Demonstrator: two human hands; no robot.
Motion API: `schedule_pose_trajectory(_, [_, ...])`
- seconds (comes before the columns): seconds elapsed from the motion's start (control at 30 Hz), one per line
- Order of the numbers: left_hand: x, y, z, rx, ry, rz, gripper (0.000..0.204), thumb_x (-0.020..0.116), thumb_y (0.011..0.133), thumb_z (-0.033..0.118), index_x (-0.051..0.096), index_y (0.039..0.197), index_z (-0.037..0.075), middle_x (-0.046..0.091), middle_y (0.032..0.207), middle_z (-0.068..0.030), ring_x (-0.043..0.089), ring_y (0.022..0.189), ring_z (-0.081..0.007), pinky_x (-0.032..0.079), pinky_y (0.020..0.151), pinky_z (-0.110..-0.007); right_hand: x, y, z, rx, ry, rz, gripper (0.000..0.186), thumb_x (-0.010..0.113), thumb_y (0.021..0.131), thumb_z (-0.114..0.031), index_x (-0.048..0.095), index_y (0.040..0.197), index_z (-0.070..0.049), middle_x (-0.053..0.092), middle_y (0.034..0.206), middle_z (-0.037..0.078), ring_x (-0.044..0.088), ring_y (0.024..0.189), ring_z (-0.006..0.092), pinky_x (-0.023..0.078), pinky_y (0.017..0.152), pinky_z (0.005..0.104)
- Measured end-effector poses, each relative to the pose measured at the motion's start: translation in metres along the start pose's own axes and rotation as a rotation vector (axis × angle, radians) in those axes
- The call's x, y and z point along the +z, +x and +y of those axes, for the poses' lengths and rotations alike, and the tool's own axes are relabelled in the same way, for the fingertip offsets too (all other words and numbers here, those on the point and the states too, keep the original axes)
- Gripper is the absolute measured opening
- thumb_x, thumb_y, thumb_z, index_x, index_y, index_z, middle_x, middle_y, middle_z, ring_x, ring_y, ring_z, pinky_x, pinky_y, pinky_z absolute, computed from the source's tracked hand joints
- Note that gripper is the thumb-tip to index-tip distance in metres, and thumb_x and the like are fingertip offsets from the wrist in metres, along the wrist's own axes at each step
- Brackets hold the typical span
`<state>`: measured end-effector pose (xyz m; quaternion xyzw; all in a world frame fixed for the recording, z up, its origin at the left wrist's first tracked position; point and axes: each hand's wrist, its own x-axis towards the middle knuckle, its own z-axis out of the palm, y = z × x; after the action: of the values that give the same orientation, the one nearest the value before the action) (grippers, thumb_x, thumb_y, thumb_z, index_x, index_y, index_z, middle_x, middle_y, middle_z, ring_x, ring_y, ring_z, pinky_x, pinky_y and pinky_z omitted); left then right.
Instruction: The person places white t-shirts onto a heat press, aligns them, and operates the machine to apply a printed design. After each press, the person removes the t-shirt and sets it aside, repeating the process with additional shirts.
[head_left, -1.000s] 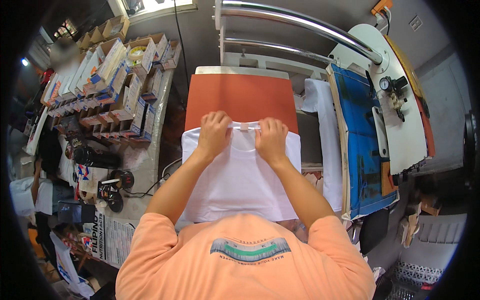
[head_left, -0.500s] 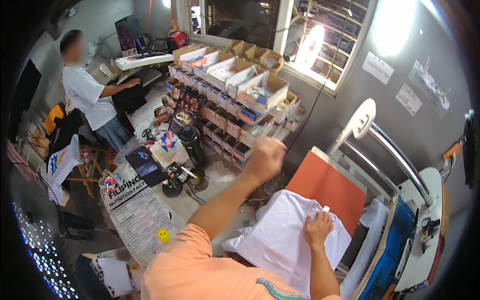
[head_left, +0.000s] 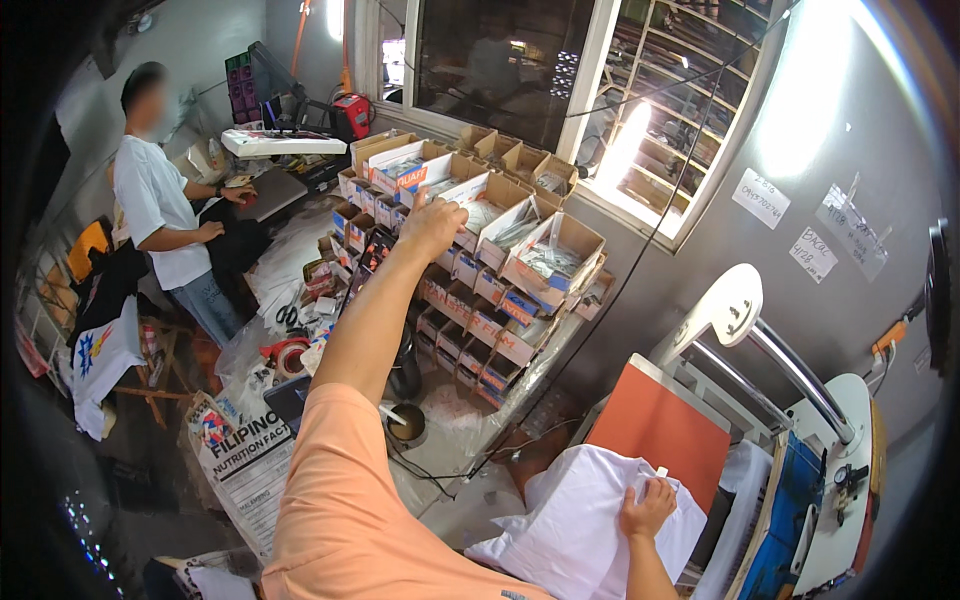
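My left hand (head_left: 434, 224) is stretched out over the tiered cardboard boxes (head_left: 490, 200), near the front edge of the upper row. Its index finger sticks out, the others are bent, and nothing shows in it. Below the arm stand more small boxes in rows. My right hand (head_left: 647, 508) rests on a white garment (head_left: 575, 520), fingers spread over the cloth beside a small white tag (head_left: 661, 472). The garment lies bunched over the near part of an orange-red press pad (head_left: 660, 425). No grip on the cloth is visible.
A heat press arm with a white round head (head_left: 735, 300) and chrome bars rises at the right. Cables (head_left: 430, 478) trail across the table. A dark bottle (head_left: 405, 370) stands partly behind my left forearm. A person in a white shirt (head_left: 155, 190) works at the far left.
My left hand has moved left and farther away, up to the boxes. The view has shifted. My right hand stays on the garment. The other person's arms have changed position.
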<state>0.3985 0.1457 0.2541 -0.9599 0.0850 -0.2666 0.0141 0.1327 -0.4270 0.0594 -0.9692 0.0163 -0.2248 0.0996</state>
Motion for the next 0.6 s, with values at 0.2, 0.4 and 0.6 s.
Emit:
schedule_pose_trajectory(0.2, [-0.025, 0.007, 0.02, 0.052, 0.062, -0.16, 0.012, 0.061, 0.09, 0.022, 0.071, 0.096, 0.018, 0.071, 0.102, -0.0036, 0.065, 0.102, -0.0209, 0.027, 0.107, -0.052, -0.003, 0.002, -0.006, 0.022, -0.006, -0.018, 0.039, 0.071, 0.072, -0.026, 0.055, 0.102, -0.006, 0.054, 0.117, 0.015, 0.046, 0.117, 0.0361, 0.031, 0.102, 0.0491])
schedule_pose_trajectory(0.4, [-0.047, 0.067, -0.008, -0.289, -0.404, -0.304, 0.027, 0.076, 0.078, 0.018, 0.073, 0.104, 0.016, 0.073, 0.101, -0.0085, 0.067, 0.101, -0.0231, 0.042, 0.097, -0.046, 0.002, 0.004, -0.003, 0.002, -0.002, -0.017, 0.041, 0.07, 0.071, -0.027, 0.055, 0.102, -0.006, 0.054, 0.117, 0.014, 0.045, 0.117, 0.0358, 0.031, 0.102, 0.0497])
schedule_pose_trajectory(0.6, [-0.002, 0.093, 0.025, 0.138, 0.062, -0.316, 0.034, 0.072, 0.071, 0.004, 0.075, 0.098, 0.024, 0.072, 0.1, -0.0049, 0.064, 0.106, -0.0201, 0.038, 0.096, -0.044, -0.001, 0.005, -0.005, 0.015, -0.027, -0.011, 0.04, 0.069, 0.072, -0.027, 0.055, 0.103, -0.006, 0.054, 0.117, 0.016, 0.047, 0.116, 0.0372, 0.032, 0.102, 0.05])
